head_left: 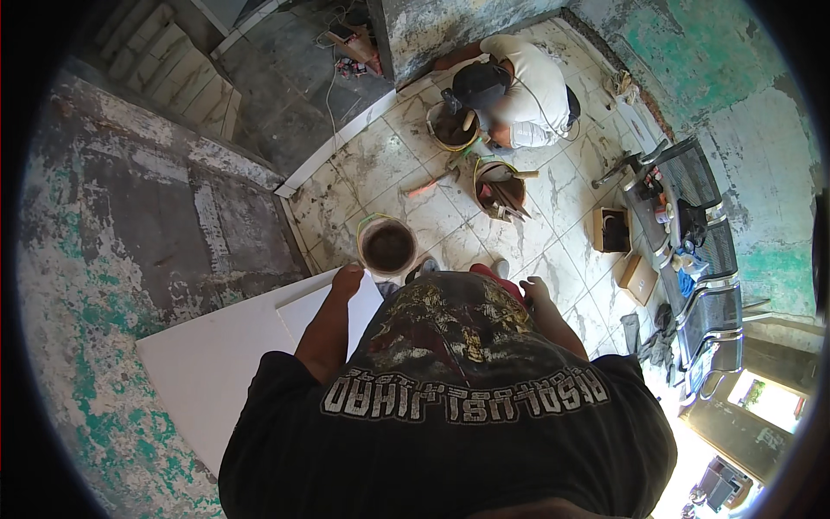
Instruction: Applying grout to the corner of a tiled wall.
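My left hand (348,280) is closed in a fist at the upper corner of a large white board (207,355), which leans along my left side. Whether the fingers grip the board's edge or something small is hidden. Just beyond that hand, a bucket (362,244) with a dark inside stands on the tiles. My right hand (538,292) hangs at my right side with its fingers loosely apart, holding nothing that I can see.
A co-worker (540,82) crouches ahead over another bucket (452,144). Nearer stands a tool-filled bucket (482,203), with an orange-handled tool (422,188) on the floor beside it. Metal chairs (705,242) with clutter line the right wall, near cardboard boxes (638,278).
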`<state>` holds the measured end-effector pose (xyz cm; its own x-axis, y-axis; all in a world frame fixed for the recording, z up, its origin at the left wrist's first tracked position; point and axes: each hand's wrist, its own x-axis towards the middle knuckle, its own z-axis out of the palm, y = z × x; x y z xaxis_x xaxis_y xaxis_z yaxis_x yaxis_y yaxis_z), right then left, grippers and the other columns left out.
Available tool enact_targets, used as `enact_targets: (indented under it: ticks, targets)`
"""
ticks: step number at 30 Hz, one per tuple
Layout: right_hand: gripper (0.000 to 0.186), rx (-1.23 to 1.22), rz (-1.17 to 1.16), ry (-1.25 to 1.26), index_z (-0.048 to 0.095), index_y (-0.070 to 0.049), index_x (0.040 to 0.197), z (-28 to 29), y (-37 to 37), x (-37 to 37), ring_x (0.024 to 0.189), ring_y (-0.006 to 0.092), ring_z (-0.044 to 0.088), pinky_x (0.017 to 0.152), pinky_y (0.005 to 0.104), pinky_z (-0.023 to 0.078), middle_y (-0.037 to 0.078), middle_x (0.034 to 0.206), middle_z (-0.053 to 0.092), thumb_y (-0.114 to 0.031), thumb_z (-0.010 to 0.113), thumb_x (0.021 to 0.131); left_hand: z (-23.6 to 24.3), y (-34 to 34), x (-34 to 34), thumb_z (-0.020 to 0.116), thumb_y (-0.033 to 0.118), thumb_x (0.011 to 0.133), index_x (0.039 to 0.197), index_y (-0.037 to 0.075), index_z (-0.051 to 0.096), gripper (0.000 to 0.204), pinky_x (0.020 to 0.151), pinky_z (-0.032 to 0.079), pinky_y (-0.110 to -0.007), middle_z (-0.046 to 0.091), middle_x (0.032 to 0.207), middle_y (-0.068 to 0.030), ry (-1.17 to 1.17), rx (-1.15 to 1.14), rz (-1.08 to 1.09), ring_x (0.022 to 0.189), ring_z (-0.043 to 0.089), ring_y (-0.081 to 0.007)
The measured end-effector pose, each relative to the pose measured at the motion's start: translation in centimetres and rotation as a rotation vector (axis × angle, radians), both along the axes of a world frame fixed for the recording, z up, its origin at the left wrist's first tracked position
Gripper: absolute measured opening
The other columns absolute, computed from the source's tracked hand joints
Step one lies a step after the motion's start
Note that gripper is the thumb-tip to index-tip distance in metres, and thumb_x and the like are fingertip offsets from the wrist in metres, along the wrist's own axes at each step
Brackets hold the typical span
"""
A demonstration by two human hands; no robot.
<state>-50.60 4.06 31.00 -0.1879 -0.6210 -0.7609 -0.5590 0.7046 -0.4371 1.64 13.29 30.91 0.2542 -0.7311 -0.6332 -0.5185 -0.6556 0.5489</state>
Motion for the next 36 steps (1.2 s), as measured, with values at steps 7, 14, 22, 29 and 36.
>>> enact_targets:
  ticks: [7,14,22,29,36]
  targets:
    - [0.055,0.034,0.118,0.065,0.045,-0.003,0.119,3.3,-0.1,1.3,0.077,0.0216,0.064,0.07,0.0336,0.05,0.016,0.084,0.065,-0.03,0.064,0.075,-0.1,3.5,0.9,0.054,0.031,0.076,0.088,0.005,0.064,0.03,0.079,0.045,-0.036,0.064,0.089,-0.0143,-0.077,-0.027,0.113,0.087,0.06,-0.027]
    - [0.054,-0.084,0.077,0.057,0.046,-0.005,0.118,-0.7,1.5,0.4,0.066,0.0197,0.063,0.061,0.0312,0.049,0.013,0.077,0.065,-0.03,0.064,0.074,-0.4,3.0,-1.2,0.056,0.031,0.075,0.086,0.005,0.064,0.029,0.073,0.045,-0.034,0.064,0.08,-0.0124,0.015,-0.084,0.12,0.079,0.061,-0.023]
    - [0.057,-0.274,0.454,0.183,0.045,-0.006,0.12,-5.5,1.5,-2.1,0.064,0.0215,0.062,0.056,0.0327,0.049,0.013,0.077,0.065,-0.032,0.064,0.073,-0.9,0.2,-1.2,0.055,0.028,0.074,0.083,0.004,0.063,0.027,0.069,0.044,-0.033,0.063,0.074,-0.0112,0.073,-0.116,0.101,0.073,0.059,-0.0206]
    - [0.056,-0.234,0.462,0.178,0.044,-0.006,0.121,-5.7,2.4,-2.4,0.06,0.0219,0.06,0.052,0.0334,0.048,0.013,0.077,0.064,-0.032,0.062,0.074,0.0,-0.1,-1.2,0.055,0.027,0.073,0.083,0.001,0.063,0.028,0.068,0.045,-0.033,0.064,0.074,-0.0114,0.075,-0.175,0.112,0.072,0.061,-0.0211]
    - [0.056,-0.274,0.422,0.171,0.044,-0.006,0.121,-7.8,3.3,-3.7,0.056,0.0203,0.059,0.051,0.0326,0.047,0.011,0.073,0.064,-0.032,0.062,0.075,0.2,0.9,-1.2,0.056,0.028,0.074,0.089,0.001,0.063,0.032,0.072,0.045,-0.033,0.064,0.081,-0.0137,0.086,-0.124,0.072,0.078,0.061,-0.0224]
